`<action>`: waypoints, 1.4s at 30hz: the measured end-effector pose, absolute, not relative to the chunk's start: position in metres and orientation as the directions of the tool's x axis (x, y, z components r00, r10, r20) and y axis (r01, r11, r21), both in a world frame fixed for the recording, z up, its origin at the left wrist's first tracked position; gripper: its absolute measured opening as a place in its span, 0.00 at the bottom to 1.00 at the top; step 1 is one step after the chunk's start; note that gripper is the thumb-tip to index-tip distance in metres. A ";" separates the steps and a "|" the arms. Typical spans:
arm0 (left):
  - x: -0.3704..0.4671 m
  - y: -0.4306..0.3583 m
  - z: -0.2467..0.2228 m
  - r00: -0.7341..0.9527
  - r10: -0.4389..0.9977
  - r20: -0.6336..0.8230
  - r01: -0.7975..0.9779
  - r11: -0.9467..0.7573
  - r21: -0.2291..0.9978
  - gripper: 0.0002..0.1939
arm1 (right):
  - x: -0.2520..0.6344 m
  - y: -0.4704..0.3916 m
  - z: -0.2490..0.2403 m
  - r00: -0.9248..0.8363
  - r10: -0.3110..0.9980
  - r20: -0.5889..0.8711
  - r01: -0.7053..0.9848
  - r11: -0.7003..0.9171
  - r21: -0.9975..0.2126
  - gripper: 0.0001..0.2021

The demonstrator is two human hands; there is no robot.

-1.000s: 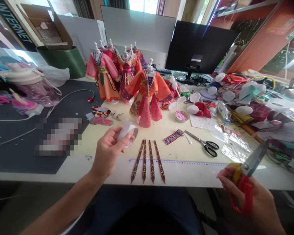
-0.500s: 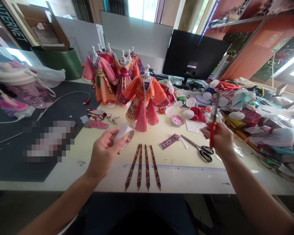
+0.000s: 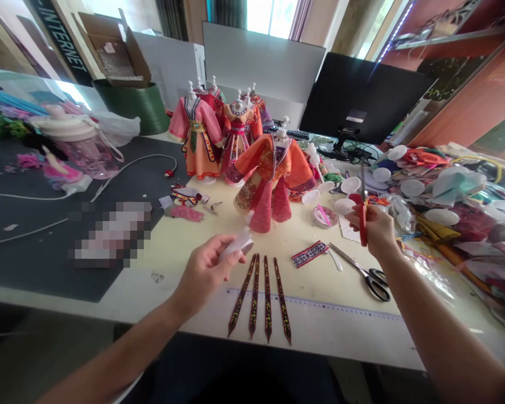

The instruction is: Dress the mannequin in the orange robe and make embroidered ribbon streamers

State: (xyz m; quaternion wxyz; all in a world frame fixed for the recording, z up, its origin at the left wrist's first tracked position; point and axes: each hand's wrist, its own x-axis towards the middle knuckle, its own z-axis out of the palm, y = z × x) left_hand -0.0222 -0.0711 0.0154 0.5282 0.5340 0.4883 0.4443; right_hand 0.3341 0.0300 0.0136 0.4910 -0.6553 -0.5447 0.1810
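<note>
Four patterned ribbon strips (image 3: 261, 294) lie side by side on the bench (image 3: 185, 247), near its front edge; a short embroidered trim piece (image 3: 309, 253) lies to their right, and black-handled scissors (image 3: 364, 271) further right; behind them stands an orange doll dress (image 3: 273, 182), with more dressed mannequins (image 3: 212, 134) at the back; a dark monitor (image 3: 362, 98) stands behind; a pink bottle (image 3: 82, 143) rests on the black mat (image 3: 46, 224).

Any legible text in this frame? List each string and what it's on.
"INTERNET": white capitals on the dark slanted signboard at top left; its start may be cut off.
Clear ruler at the table's near edge: markings too small to read.
Label on the black monitor: blurred, unreadable.
Pixelated patch on the dark mat: unreadable.
</note>
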 end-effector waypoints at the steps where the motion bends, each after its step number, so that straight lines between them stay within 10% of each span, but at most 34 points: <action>1: -0.020 -0.071 0.016 0.155 0.987 -0.045 0.046 0.039 0.998 0.13 | 0.324 0.019 0.016 0.341 0.895 0.288 0.498 0.088 -0.862 0.16; 6: -0.009 -0.069 0.019 0.261 0.964 -0.057 0.055 0.044 0.998 0.13 | 0.260 -0.039 0.029 0.225 0.958 0.175 0.219 0.126 -0.968 0.12; 22: -0.008 -0.076 0.023 0.405 0.914 -0.038 0.252 -0.071 0.965 0.13 | 0.178 -0.076 0.031 -0.137 0.981 0.136 0.071 0.146 -0.987 0.12; 34: -0.023 -0.074 0.036 0.407 0.912 -0.046 0.368 -0.117 0.922 0.12 | 0.206 -0.101 0.022 -0.060 0.977 0.203 0.293 0.212 -0.932 0.09; 42: -0.040 -0.062 0.053 0.551 0.812 -0.193 0.476 -0.115 0.872 0.13 | 0.275 -0.129 0.023 -0.304 0.935 -0.180 0.813 0.157 -0.561 0.13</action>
